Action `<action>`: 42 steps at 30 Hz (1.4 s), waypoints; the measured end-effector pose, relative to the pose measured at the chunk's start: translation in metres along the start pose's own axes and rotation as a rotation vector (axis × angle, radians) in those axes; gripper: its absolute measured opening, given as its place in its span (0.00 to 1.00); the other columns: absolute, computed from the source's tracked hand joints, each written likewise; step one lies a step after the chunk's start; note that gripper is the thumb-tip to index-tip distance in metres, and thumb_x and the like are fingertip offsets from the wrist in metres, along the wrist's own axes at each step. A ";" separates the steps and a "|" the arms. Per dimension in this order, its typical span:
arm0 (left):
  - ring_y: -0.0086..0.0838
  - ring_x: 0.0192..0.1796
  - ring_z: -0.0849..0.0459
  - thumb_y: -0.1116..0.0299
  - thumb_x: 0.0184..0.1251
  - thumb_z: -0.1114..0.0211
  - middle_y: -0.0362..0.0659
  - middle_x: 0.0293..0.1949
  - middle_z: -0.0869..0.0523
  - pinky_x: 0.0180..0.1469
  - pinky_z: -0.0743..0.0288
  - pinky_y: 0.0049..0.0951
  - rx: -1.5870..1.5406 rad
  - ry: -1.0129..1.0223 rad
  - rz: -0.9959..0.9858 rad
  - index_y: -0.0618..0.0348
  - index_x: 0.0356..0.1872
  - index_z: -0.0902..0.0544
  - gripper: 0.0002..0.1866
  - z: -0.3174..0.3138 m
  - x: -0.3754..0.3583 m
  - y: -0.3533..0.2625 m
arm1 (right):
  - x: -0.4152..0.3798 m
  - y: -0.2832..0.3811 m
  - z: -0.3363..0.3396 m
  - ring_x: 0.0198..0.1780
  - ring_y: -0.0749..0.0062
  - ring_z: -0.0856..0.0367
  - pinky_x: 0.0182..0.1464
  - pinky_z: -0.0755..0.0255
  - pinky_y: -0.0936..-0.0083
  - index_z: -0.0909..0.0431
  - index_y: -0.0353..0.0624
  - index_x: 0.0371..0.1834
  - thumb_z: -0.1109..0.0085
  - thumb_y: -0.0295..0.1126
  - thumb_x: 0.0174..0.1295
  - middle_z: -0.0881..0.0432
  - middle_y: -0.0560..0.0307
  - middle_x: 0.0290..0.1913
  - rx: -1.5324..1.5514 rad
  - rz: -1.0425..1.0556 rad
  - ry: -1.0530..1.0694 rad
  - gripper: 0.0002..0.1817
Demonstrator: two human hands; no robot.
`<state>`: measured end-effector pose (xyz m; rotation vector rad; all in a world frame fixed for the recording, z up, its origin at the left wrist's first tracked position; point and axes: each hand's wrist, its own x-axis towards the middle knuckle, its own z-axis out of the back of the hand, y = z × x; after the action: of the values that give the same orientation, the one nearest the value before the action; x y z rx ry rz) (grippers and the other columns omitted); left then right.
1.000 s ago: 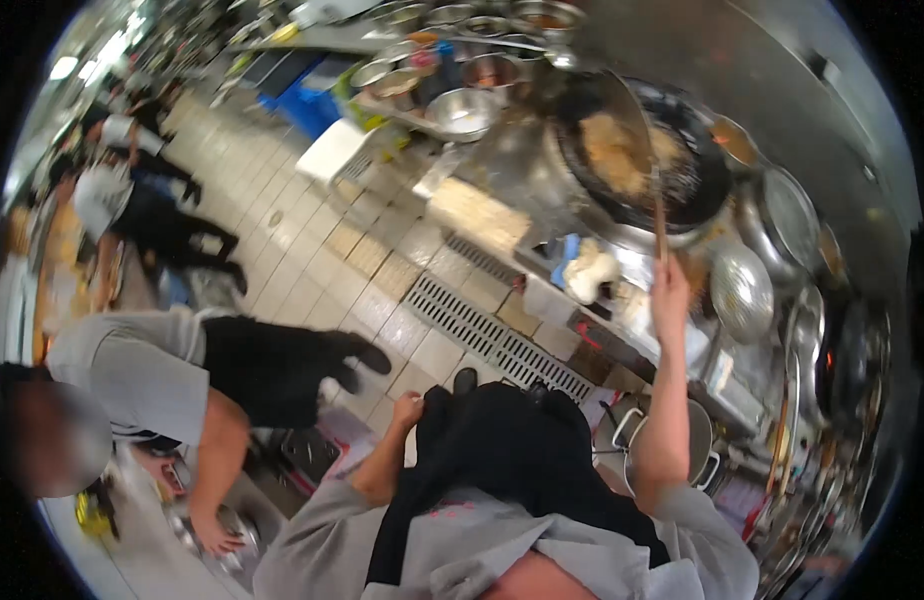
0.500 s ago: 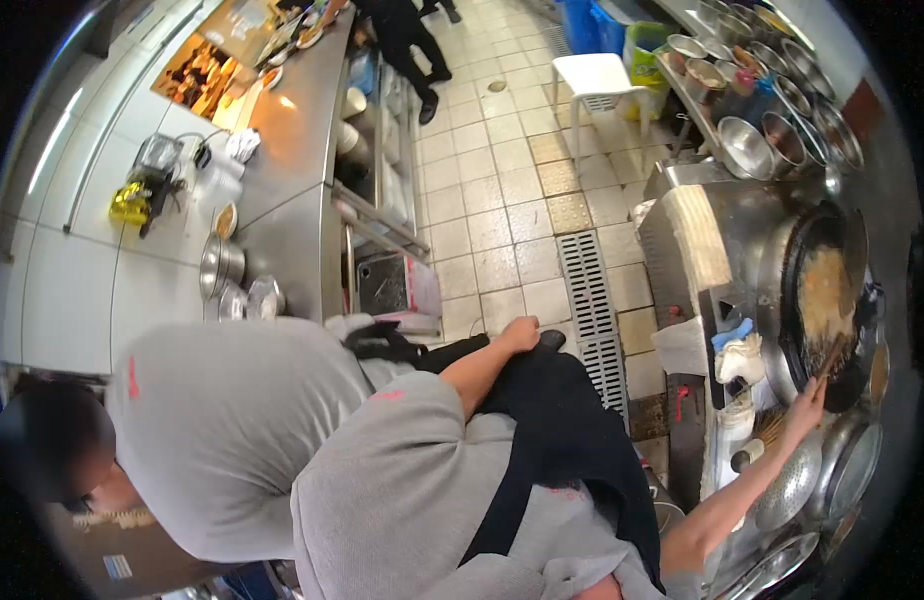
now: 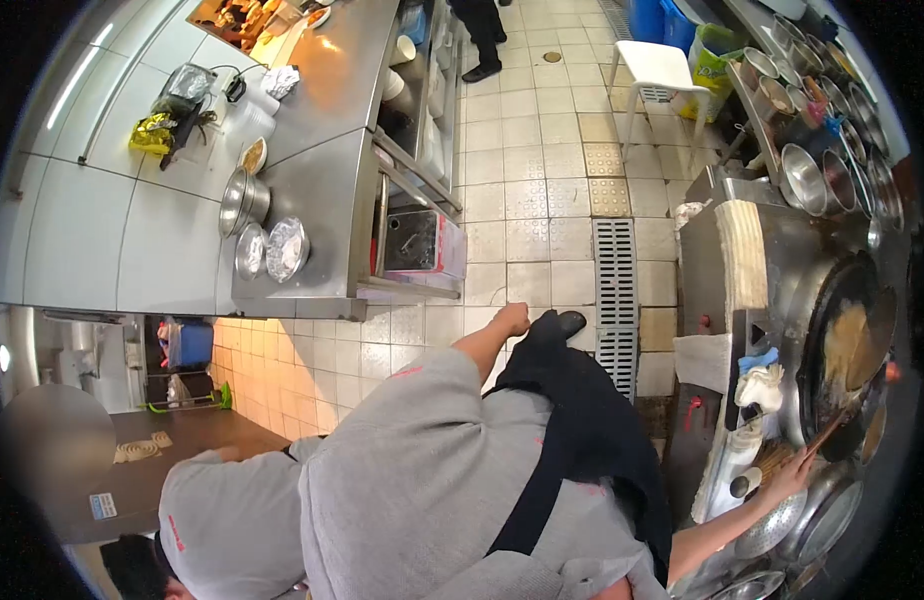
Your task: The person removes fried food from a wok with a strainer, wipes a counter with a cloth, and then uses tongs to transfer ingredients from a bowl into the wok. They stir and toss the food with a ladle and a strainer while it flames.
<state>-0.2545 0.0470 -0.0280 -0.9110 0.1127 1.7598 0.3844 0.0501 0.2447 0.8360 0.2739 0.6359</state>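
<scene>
At the right, my right hand [image 3: 796,476] is closed round a thin wooden-coloured utensil handle [image 3: 832,432]. The handle reaches to the near edge of a large dark wok [image 3: 814,350] with a yellowish-brown, pale-topped content [image 3: 846,345]. The tip of the utensil is too small to make out. My left hand [image 3: 514,318] is a closed fist over the tiled floor, in front of my body and close to my black apron [image 3: 582,400], and nothing shows in it. A white cloth [image 3: 760,388] and a blue cloth [image 3: 758,360] lie beside the wok.
Metal bowls [image 3: 286,250] stand on the steel counter [image 3: 322,215] at left. A co-worker in grey [image 3: 227,515] bends at lower left. Another person's dark-clad legs [image 3: 479,30] are at the top. A white stool [image 3: 654,66] and floor grate [image 3: 614,300] lie ahead; strainers and lids sit near my right hand.
The view has shifted, so the counter and wok appear further right. The co-worker in grey has moved away from my side to the lower left. My right hand still grips the handle.
</scene>
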 end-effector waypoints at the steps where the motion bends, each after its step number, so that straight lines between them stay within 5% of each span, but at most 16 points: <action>1: 0.47 0.49 0.21 0.68 0.53 0.44 0.56 0.45 0.19 0.52 0.27 0.40 0.009 0.010 0.042 0.63 0.44 0.21 0.17 -0.003 0.005 0.000 | 0.009 -0.014 -0.001 0.35 0.73 0.32 0.34 0.36 0.77 0.30 0.41 0.61 0.45 0.46 0.62 0.24 0.54 0.47 -0.044 0.052 -0.010 0.28; 3: 0.48 0.49 0.21 0.68 0.53 0.44 0.56 0.45 0.19 0.52 0.28 0.40 -0.036 -0.013 -0.002 0.63 0.44 0.21 0.17 0.004 0.008 -0.006 | 0.045 -0.043 -0.004 0.53 0.58 0.25 0.52 0.30 0.68 0.32 0.40 0.62 0.48 0.49 0.63 0.27 0.45 0.59 -0.130 0.164 -0.035 0.30; 7: 0.49 0.48 0.21 0.68 0.53 0.46 0.59 0.42 0.19 0.51 0.28 0.41 -0.169 -0.177 -0.066 0.63 0.43 0.22 0.16 0.019 0.010 -0.003 | 0.009 0.023 0.000 0.57 0.57 0.27 0.56 0.33 0.68 0.32 0.41 0.62 0.48 0.49 0.63 0.31 0.46 0.62 -0.071 -0.033 -0.030 0.30; 11: 0.49 0.45 0.20 0.68 0.55 0.45 0.58 0.39 0.18 0.49 0.27 0.40 -0.350 -0.392 -0.079 0.63 0.43 0.22 0.15 0.052 -0.012 0.011 | 0.048 -0.054 0.007 0.51 0.59 0.24 0.45 0.26 0.69 0.31 0.42 0.61 0.46 0.49 0.61 0.29 0.47 0.60 -0.126 0.233 0.028 0.29; 13: 0.48 0.43 0.19 0.67 0.56 0.45 0.57 0.38 0.18 0.47 0.27 0.39 -0.425 -0.506 -0.021 0.63 0.42 0.22 0.15 0.075 -0.037 0.031 | 0.056 -0.049 0.019 0.41 0.61 0.20 0.35 0.22 0.72 0.30 0.44 0.61 0.46 0.52 0.60 0.28 0.49 0.60 0.046 0.189 0.036 0.31; 14: 0.47 0.42 0.19 0.67 0.56 0.44 0.57 0.37 0.17 0.46 0.26 0.38 -0.447 -0.560 0.025 0.63 0.42 0.22 0.15 0.084 -0.048 0.044 | 0.010 0.029 0.012 0.41 0.64 0.21 0.38 0.23 0.73 0.30 0.45 0.62 0.45 0.52 0.60 0.30 0.52 0.62 -0.098 -0.030 -0.081 0.31; 16: 0.45 0.41 0.18 0.67 0.57 0.44 0.56 0.36 0.17 0.45 0.26 0.37 -0.566 -0.617 0.126 0.62 0.43 0.21 0.14 0.085 -0.075 0.079 | 0.001 0.028 0.004 0.43 0.64 0.21 0.40 0.23 0.74 0.31 0.46 0.63 0.44 0.51 0.59 0.26 0.52 0.59 -0.276 0.081 -0.104 0.31; 18: 0.44 0.41 0.18 0.68 0.57 0.44 0.55 0.37 0.17 0.46 0.26 0.36 -0.580 -0.662 0.199 0.62 0.43 0.21 0.14 0.082 -0.109 0.102 | 0.087 -0.099 0.010 0.46 0.65 0.22 0.42 0.24 0.75 0.32 0.46 0.63 0.45 0.53 0.59 0.25 0.51 0.57 -0.418 0.479 0.050 0.32; 19: 0.43 0.41 0.18 0.69 0.57 0.44 0.55 0.36 0.16 0.45 0.26 0.36 -0.614 -0.693 0.206 0.61 0.44 0.21 0.14 0.069 -0.118 0.120 | 0.088 -0.101 0.007 0.48 0.65 0.22 0.43 0.24 0.76 0.33 0.47 0.64 0.45 0.53 0.59 0.24 0.51 0.56 -0.467 0.680 0.114 0.33; 21: 0.36 0.33 0.18 0.74 0.56 0.46 0.50 0.35 0.16 0.38 0.25 0.33 -0.624 -0.769 0.150 0.63 0.43 0.22 0.13 0.030 -0.123 0.156 | 0.037 -0.029 0.007 0.53 0.63 0.25 0.51 0.26 0.75 0.34 0.48 0.64 0.47 0.53 0.60 0.27 0.52 0.59 -0.029 0.124 0.069 0.32; 23: 0.19 0.21 0.28 0.75 0.56 0.47 0.41 0.26 0.23 0.22 0.32 0.24 -0.840 -0.627 0.148 0.62 0.43 0.22 0.13 0.026 -0.139 0.144 | 0.016 -0.014 -0.014 0.41 0.71 0.29 0.40 0.32 0.78 0.32 0.47 0.62 0.48 0.48 0.62 0.29 0.57 0.46 0.124 -0.037 0.115 0.28; 27: 0.24 0.18 0.24 0.71 0.58 0.44 0.45 0.22 0.21 0.22 0.29 0.26 -0.713 -0.355 0.089 0.63 0.45 0.23 0.14 0.011 -0.110 0.128 | -0.033 0.046 -0.013 0.17 0.86 0.39 0.18 0.43 0.84 0.29 0.44 0.58 0.50 0.36 0.65 0.33 0.69 0.19 0.417 -0.258 0.085 0.19; 32: 0.30 0.23 0.18 0.71 0.55 0.45 0.50 0.28 0.18 0.23 0.25 0.29 -0.543 -0.135 0.159 0.67 0.46 0.24 0.17 0.006 -0.052 0.119 | -0.046 0.035 0.001 0.14 0.88 0.42 0.13 0.51 0.86 0.25 0.42 0.51 0.47 0.35 0.64 0.36 0.71 0.18 0.376 -0.017 -0.211 0.15; 35: 0.30 0.23 0.18 0.73 0.56 0.46 0.50 0.30 0.19 0.22 0.25 0.27 -0.324 0.043 0.055 0.67 0.49 0.25 0.18 0.047 -0.059 0.056 | -0.053 0.040 0.025 0.14 0.87 0.42 0.14 0.50 0.84 0.25 0.41 0.51 0.48 0.34 0.64 0.37 0.71 0.18 0.515 -0.182 -0.150 0.15; 40: 0.30 0.22 0.19 0.74 0.54 0.44 0.50 0.28 0.19 0.22 0.26 0.27 -0.435 0.088 0.054 0.68 0.47 0.25 0.18 0.038 0.002 0.083 | -0.025 0.009 0.035 0.13 0.87 0.43 0.11 0.53 0.84 0.29 0.43 0.56 0.50 0.35 0.65 0.36 0.69 0.19 0.498 -0.025 -0.341 0.17; 42: 0.30 0.22 0.19 0.74 0.53 0.44 0.50 0.27 0.19 0.22 0.26 0.28 -0.389 0.102 0.027 0.68 0.47 0.25 0.18 0.038 0.018 0.082 | -0.012 0.001 0.030 0.12 0.86 0.45 0.11 0.53 0.86 0.28 0.44 0.49 0.52 0.35 0.66 0.35 0.67 0.19 0.585 -0.171 -0.332 0.12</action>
<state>-0.3457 0.0471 -0.0415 -1.2847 -0.1582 1.7917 0.3887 0.0250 0.2646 1.4439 0.2269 0.2434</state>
